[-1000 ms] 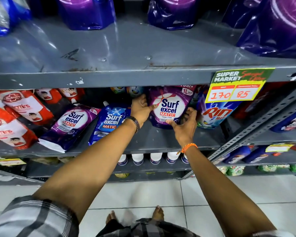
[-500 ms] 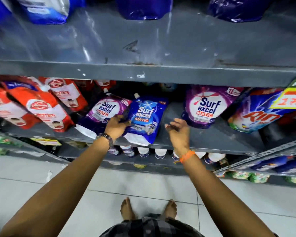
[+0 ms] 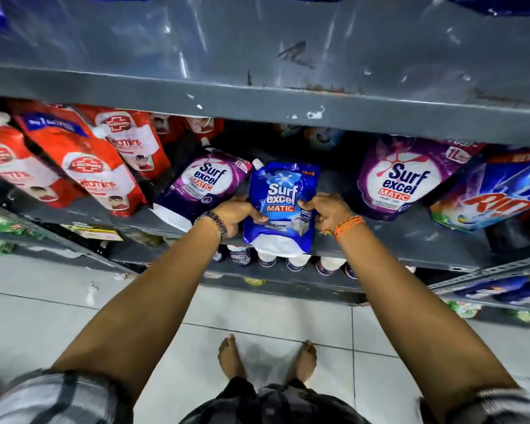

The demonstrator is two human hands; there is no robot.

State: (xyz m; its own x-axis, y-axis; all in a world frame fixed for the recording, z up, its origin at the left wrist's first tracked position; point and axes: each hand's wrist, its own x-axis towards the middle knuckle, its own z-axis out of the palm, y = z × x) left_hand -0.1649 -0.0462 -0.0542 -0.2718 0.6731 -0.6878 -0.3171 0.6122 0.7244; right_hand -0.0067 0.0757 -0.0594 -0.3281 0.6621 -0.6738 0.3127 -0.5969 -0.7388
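A blue Surf excel Matic pouch stands near the front edge of the grey middle shelf. My left hand grips its left side with the thumb on the front. My right hand grips its right side the same way. The pouch's white bottom hangs slightly over the shelf edge. A purple Surf excel pouch leans just to its left, and another purple one lies to the right.
Red Lifebuoy pouches fill the shelf's left part. A Rin pouch lies at the right. The upper shelf overhangs above. White-capped bottles stand on the shelf below. My bare feet stand on white floor tiles.
Both hands left the purple pouch on the right and moved left. The left hand reached the blue pouch first, then the right hand closed on its other side.
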